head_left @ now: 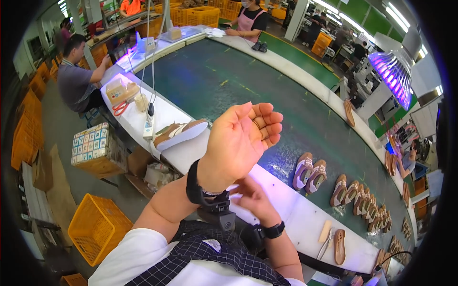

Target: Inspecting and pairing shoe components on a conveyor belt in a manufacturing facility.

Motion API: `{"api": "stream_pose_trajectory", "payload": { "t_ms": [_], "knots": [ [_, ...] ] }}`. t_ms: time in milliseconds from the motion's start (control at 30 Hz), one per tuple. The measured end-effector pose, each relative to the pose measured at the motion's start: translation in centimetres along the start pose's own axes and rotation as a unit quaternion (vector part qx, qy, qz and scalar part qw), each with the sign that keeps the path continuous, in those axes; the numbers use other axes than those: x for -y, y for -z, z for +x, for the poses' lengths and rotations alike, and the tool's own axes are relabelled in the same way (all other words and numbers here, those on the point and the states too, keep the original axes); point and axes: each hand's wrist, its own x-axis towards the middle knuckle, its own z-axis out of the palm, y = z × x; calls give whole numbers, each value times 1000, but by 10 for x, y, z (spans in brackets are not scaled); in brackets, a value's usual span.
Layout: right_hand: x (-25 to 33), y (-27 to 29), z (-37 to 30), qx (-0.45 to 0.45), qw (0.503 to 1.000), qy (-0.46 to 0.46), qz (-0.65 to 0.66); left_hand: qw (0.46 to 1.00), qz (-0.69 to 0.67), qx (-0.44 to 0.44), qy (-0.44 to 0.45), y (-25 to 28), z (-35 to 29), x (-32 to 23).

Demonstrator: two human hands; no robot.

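My left hand (241,143) is raised over the white ledge (281,195), palm up, its fingers loosely curled with nothing in them. A black strap (193,183) with a small camera (224,220) is around that wrist. My right hand (255,200) is just below and behind it, close to the strap. Its fingers look loosely apart, though the left wrist hides some of the tips; whether they touch the strap I cannot tell. A black watch (274,231) is on the right wrist. A brown and white sneaker (181,135) lies on the ledge left of my hands.
A green conveyor belt (281,112) carries several sneakers (310,172). A brown sole (339,247) and a silver hand tool (326,244) lie on the ledge. Red-handled scissors (119,108) lie farther left. A yellow crate (98,229) stands on the floor. A co-worker (81,76) sits at far left.
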Motion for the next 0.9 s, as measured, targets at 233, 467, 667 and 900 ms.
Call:
{"api": "stream_pose_trajectory", "payload": {
  "t_ms": [233,467,667,900],
  "knots": [
    [4,-27,-16,51,994,97,10,997,-10,64,34,-22,-11,8],
    [13,-44,-33,8,993,107,53,993,-27,103,41,-15,-3,14],
    [9,-51,-41,-29,988,150,-2,997,-24,67,31,-15,-3,16],
    [-1,-45,-47,-46,982,94,157,1000,13,18,-18,-16,-11,30]
  ]
}}
